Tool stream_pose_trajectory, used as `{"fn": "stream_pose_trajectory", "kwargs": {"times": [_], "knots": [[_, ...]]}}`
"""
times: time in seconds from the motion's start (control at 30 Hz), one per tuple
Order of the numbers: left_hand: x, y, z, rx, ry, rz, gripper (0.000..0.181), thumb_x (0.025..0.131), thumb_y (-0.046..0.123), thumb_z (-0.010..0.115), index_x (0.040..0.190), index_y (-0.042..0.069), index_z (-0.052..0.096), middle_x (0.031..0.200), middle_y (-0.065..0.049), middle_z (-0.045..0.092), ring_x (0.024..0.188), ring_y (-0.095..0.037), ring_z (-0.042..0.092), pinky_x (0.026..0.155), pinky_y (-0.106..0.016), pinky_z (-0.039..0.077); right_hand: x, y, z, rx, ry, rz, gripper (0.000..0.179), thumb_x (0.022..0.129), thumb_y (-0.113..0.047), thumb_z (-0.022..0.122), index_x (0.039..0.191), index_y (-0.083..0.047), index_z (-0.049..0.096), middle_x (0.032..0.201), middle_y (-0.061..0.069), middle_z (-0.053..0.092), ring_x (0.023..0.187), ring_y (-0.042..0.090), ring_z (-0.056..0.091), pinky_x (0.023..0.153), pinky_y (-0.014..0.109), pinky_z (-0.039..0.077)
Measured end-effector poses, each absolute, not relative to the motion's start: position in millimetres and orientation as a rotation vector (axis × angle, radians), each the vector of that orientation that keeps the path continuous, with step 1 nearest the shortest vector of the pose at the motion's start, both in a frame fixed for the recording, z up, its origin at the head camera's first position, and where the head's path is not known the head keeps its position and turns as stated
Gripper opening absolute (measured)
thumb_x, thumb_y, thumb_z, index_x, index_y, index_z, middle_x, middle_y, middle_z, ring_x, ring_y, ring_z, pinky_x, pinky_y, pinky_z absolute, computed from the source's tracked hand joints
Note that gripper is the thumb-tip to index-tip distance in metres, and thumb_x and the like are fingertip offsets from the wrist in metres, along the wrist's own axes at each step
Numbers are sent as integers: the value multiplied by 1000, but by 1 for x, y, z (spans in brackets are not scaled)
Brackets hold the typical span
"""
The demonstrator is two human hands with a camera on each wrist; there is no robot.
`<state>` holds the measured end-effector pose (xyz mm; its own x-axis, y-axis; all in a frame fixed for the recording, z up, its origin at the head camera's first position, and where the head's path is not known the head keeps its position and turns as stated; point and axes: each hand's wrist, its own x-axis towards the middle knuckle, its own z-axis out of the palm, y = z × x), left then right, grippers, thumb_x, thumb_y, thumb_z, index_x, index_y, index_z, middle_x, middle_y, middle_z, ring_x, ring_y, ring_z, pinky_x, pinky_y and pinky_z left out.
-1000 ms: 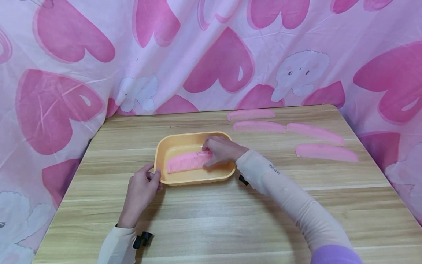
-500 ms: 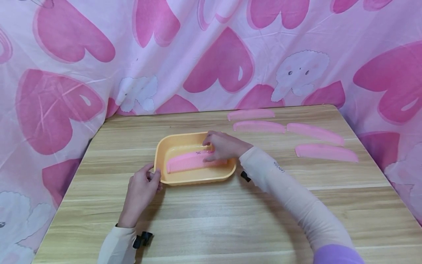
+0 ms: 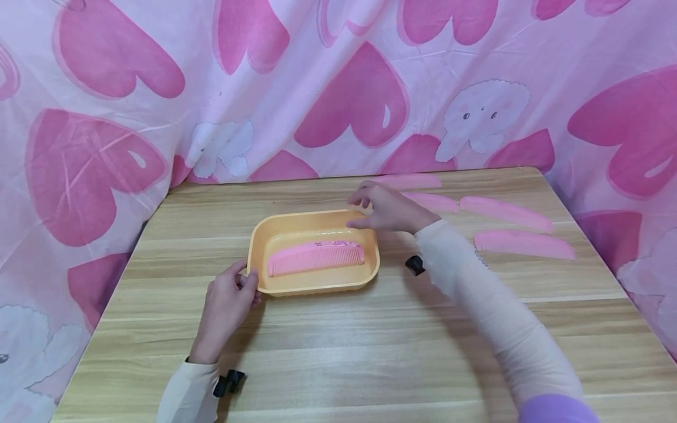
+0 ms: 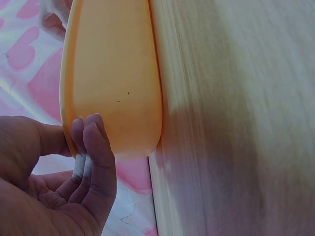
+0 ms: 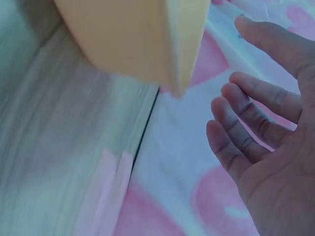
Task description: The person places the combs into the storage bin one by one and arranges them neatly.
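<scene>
A pink comb [image 3: 316,258] lies flat inside the yellow-orange plastic basin [image 3: 312,290], its teeth toward the near side. My left hand [image 3: 228,308] pinches the basin's left end; in the left wrist view the thumb is over the rim and the fingertips [image 4: 93,129] press the outer wall. Just above the basin's far right corner is my right hand [image 3: 388,207], holding nothing. The right wrist view shows its thumb and fingers [image 5: 231,113] spread apart, beside the basin's end [image 5: 133,44].
Several more pink combs lie on the wooden table [image 3: 338,358]: one at the far edge [image 3: 415,180], one partly behind the right hand [image 3: 436,202], and two to the right, a farther comb [image 3: 505,212] and a nearer comb [image 3: 523,244]. A heart-patterned curtain [image 3: 349,100] hangs behind.
My right hand has let go of the comb in the basin, risen and moved back to the right, over the rim. The left hand and the basin have stayed put.
</scene>
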<state>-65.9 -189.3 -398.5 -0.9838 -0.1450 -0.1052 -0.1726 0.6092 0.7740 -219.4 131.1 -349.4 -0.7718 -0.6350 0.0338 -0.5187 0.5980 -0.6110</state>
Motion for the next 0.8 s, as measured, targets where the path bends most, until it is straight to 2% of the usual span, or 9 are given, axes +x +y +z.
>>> {"fn": "stream_pose_trajectory", "kwargs": {"times": [0.2, 0.47, 0.8], "knots": [[-66, -189, -398, -277, 2784, 1346, 43, 103, 16, 53, 140, -5, 53, 73, -8, 69, 61, -16, 66, 53, -27, 53, -220, 158, -355, -962, 2674, -969, 39, 84, -22, 83, 114, 0, 73, 109, 11, 65, 101, 35, 60, 89, 45, 50], [-65, -189, -398, -274, 2797, 1341, 42, 103, 15, 53, 140, -5, 53, 72, -8, 69, 60, -16, 66, 52, -26, 52, -216, 194, -373, -741, 2686, -954, 49, 86, -26, 82, 123, 2, 67, 119, 17, 67, 109, 37, 61, 94, 49, 49], [-66, -188, -398, -279, 2795, 1340, 43, 103, 16, 53, 140, -5, 53, 73, -8, 69, 60, -16, 66, 53, -27, 53, -221, 239, -392, -546, 2712, -893, 47, 90, -24, 78, 126, 4, 66, 127, 19, 62, 118, 38, 55, 99, 53, 46]]}}
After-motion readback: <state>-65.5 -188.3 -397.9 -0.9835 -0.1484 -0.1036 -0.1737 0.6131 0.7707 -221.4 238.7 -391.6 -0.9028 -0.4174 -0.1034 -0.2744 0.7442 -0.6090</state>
